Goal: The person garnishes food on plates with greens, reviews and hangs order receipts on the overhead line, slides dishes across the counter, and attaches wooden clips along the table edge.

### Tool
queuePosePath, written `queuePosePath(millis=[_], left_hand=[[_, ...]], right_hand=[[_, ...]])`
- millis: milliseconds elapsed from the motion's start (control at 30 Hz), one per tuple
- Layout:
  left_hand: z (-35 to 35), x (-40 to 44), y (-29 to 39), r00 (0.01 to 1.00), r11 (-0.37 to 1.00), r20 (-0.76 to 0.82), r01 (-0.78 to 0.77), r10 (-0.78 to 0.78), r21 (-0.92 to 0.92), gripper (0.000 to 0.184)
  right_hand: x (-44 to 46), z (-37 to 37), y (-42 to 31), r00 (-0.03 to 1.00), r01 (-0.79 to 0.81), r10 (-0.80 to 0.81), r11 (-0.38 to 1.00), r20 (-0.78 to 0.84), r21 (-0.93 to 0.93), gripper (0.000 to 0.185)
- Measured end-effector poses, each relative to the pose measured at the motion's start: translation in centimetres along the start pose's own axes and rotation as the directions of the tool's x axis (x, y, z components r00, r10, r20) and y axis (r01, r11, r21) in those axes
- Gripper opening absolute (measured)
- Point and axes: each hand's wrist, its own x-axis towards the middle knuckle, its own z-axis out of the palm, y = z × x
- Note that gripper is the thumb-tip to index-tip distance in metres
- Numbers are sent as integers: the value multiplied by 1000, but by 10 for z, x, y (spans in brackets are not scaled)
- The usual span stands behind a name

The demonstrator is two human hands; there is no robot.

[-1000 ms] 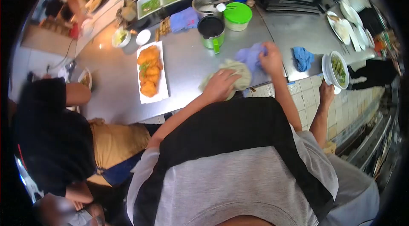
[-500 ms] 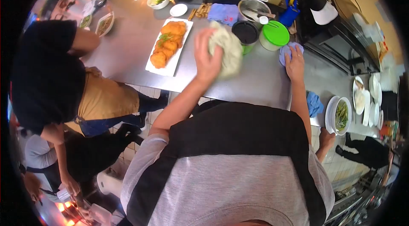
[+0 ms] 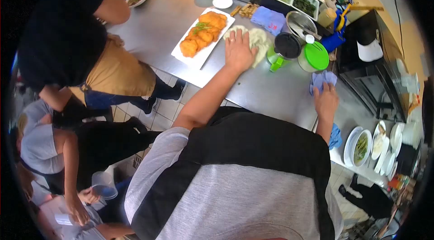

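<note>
Centrally, we see the pale cloth [image 3: 260, 41] on the surface [image 3: 271, 94] beneath the spread left hand [image 3: 239, 52], between plate [image 3: 197, 61] and jug [image 3: 285, 50]; rightward, the purple cloth [image 3: 323, 78] lies partly under the right hand [image 3: 326, 99], whose grip we cannot tell.

Pale green cloth [image 3: 259, 41], lavender cloth [image 3: 320, 78], bright green lid [image 3: 317, 57], golden food [image 3: 204, 33], white plate [image 3: 200, 60]

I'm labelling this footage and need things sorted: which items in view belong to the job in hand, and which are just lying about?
In use:
pale green cloth, under the left hand
purple cloth, at the right hand
steel counter, beneath the pale green cloth

Apparently just lying about:
white plate of fried food
black-lidded jug
green-lidded tub
</note>
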Motion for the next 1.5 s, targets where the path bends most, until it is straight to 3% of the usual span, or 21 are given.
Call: queuePosePath(millis=[100,167,233,300,367,433,467,533,567,633,733,800,900,1000,1100,1300,1367,1433,1467,1500], left_hand=[[-32,-30,-3,999,990,12,-38,40,-133,50],[-52,-55,-13,997,957,-30,-76,70,-279,44],[-68,-82,-35,989,898,-137,-114,60,-425,37],[-86,-100,-59,964,861,-216,23,-153,-508,31],[-103,-103,-82,858,823,-267,264,-438,-503,29],[-91,-96,-130,772,837,-397,306,-497,-454,32],[-94,-86,-147,769,729,-244,380,-591,-570,34],[-99,-64,-175,713,451,97,536,-694,-713,36],[-98,-53,-189,726,417,181,559,-663,-716,37],[-93,-43,-211,729,342,347,615,-590,-711,38],[-106,-33,-204,710,300,374,629,-596,-717,29],[-112,-27,-214,703,332,394,658,-592,-676,30],[-102,-22,-250,720,334,426,655,-548,-678,30],[-111,-20,-282,731,369,435,657,-526,-657,30],[-123,-23,-308,738,385,428,652,-522,-653,30],[-145,-33,-348,723,301,401,631,-562,-715,30],[-147,-31,-357,714,295,398,635,-576,-714,29],[-152,-26,-358,728,326,381,626,-570,-708,29],[-163,-15,-365,717,473,405,686,-567,-553,27],[-183,1,-365,839,796,160,545,-521,-263,26]], right_hand=[[-10,-45,-35,966,32,-155,866,208,498,22],[-18,-53,-65,892,315,-450,664,27,678,14],[-26,-56,-105,787,401,-617,477,-27,782,14],[-29,-49,-145,712,569,-659,341,-241,748,17],[-11,-26,-179,653,677,-719,414,-238,608,27],[6,-2,-214,756,639,-609,609,-238,470,33],[12,10,-226,797,602,-550,697,-250,390,37],[20,40,-237,790,612,-532,712,-305,344,39],[23,51,-241,781,622,-528,713,-334,325,41],[34,69,-240,780,625,-530,632,-333,458,40],[59,77,-251,861,500,-420,595,-287,629,39],[71,59,-258,926,373,-284,602,-247,706,38],[85,73,-274,939,341,-261,779,-222,526,37],[66,75,-294,899,432,-360,819,-247,378,37],[26,67,-308,870,490,-419,798,-262,350,37],[-66,39,-288,634,736,-740,487,-224,471,39],[-80,24,-266,632,705,-753,460,-183,540,42],[-87,15,-242,747,600,-642,537,-173,594,44],[-85,9,-234,798,544,-579,569,-171,617,46],[-79,-1,-232,810,553,-552,612,-196,565,47]])
